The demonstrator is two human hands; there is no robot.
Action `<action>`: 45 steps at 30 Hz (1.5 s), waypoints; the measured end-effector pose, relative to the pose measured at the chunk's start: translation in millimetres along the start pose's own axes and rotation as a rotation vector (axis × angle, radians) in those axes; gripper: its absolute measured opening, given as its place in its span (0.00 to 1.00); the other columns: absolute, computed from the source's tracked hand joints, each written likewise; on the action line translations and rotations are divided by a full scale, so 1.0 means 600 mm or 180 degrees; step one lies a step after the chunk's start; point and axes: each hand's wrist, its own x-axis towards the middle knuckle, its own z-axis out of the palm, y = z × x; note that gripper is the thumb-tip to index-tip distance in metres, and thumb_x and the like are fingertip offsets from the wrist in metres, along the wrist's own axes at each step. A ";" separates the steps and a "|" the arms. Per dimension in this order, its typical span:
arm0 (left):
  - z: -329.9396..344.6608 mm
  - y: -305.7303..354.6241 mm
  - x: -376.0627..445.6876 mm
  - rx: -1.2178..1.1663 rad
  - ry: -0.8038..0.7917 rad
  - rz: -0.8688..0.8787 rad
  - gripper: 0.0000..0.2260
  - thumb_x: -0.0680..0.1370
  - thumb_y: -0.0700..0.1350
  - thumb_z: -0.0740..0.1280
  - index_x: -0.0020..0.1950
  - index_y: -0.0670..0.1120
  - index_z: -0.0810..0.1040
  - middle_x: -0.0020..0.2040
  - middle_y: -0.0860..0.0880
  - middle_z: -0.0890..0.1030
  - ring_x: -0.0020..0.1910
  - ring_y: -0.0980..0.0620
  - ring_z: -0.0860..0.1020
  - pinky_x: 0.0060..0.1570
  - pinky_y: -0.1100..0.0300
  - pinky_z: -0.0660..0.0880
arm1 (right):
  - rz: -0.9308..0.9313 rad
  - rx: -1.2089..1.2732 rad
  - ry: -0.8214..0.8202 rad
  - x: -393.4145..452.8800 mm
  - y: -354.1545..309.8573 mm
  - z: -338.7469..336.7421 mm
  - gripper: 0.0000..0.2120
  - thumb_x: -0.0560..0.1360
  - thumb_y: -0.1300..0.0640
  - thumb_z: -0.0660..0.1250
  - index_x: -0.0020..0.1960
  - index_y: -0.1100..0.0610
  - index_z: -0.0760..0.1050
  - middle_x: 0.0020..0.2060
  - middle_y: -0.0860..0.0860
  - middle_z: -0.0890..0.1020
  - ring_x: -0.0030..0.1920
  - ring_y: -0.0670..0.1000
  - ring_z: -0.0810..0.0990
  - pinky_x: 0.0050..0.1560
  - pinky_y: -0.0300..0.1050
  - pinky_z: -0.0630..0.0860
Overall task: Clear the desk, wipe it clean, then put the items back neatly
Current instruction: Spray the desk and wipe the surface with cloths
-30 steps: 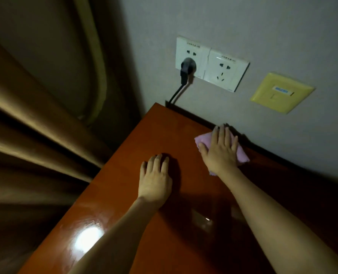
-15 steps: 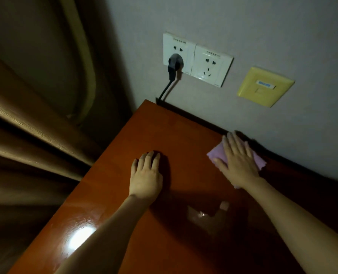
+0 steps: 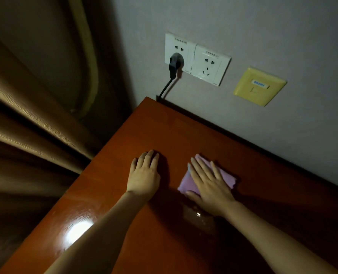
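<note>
Desk [image 3: 184,135] first, since wiping it is the step I judge to be in hand: from the head view I see a glossy reddish-brown top running up to the grey wall, with nothing on the visible part except my two hands and the cloth. That pink cloth [image 3: 186,180] lies flat on the wood under my right hand [image 3: 209,184], well short of the wall edge and just to the right of my left hand [image 3: 144,175]. My right fingers are straight and spread, pressing down on the cloth, not curled round it; pink shows past the fingertips and on both sides of the palm. My left hand rests palm-down on bare wood, fingers straight and close together, holding nothing, and seems to be bracing me.

What the next stroke turns on, as I read it: the unwiped far corner lies ahead and to the left of the cloth, toward the black plug [image 3: 175,63] in the white socket plate [image 3: 195,58]. The left hand sits partly in that path, so the right would pass beyond its fingertips.

A yellow wall plate [image 3: 260,87] sits further right; brown curtains [image 3: 35,125] hang left of the desk.
</note>
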 end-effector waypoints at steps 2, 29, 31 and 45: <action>0.002 0.005 -0.009 -0.0038 -0.0031 0.0006 0.27 0.82 0.46 0.53 0.78 0.49 0.46 0.79 0.48 0.46 0.77 0.47 0.43 0.75 0.49 0.41 | 0.0252 0.0000 -0.0015 -0.016 0.036 0.005 0.37 0.79 0.35 0.39 0.74 0.63 0.58 0.73 0.58 0.65 0.76 0.54 0.55 0.71 0.56 0.51; 0.052 -0.072 -0.203 0.0100 -0.0247 0.0457 0.26 0.82 0.47 0.51 0.78 0.50 0.45 0.79 0.49 0.45 0.77 0.49 0.42 0.74 0.51 0.38 | 0.2270 0.0599 0.0143 -0.004 -0.084 -0.009 0.36 0.80 0.40 0.46 0.77 0.62 0.45 0.77 0.59 0.49 0.77 0.57 0.44 0.73 0.63 0.44; 0.059 -0.085 -0.215 0.0149 -0.0220 0.0440 0.26 0.82 0.47 0.51 0.78 0.50 0.46 0.79 0.50 0.46 0.77 0.49 0.43 0.74 0.51 0.38 | 0.2160 0.0645 0.0202 0.022 -0.118 -0.019 0.36 0.79 0.39 0.46 0.77 0.62 0.42 0.77 0.59 0.46 0.77 0.57 0.42 0.73 0.63 0.41; 0.069 -0.083 -0.256 0.0030 -0.0239 0.0189 0.26 0.82 0.47 0.52 0.78 0.50 0.46 0.79 0.49 0.46 0.77 0.48 0.43 0.74 0.49 0.42 | 0.1283 0.0122 -0.0032 -0.127 -0.121 0.023 0.38 0.75 0.35 0.41 0.77 0.59 0.47 0.77 0.56 0.52 0.77 0.54 0.45 0.71 0.66 0.47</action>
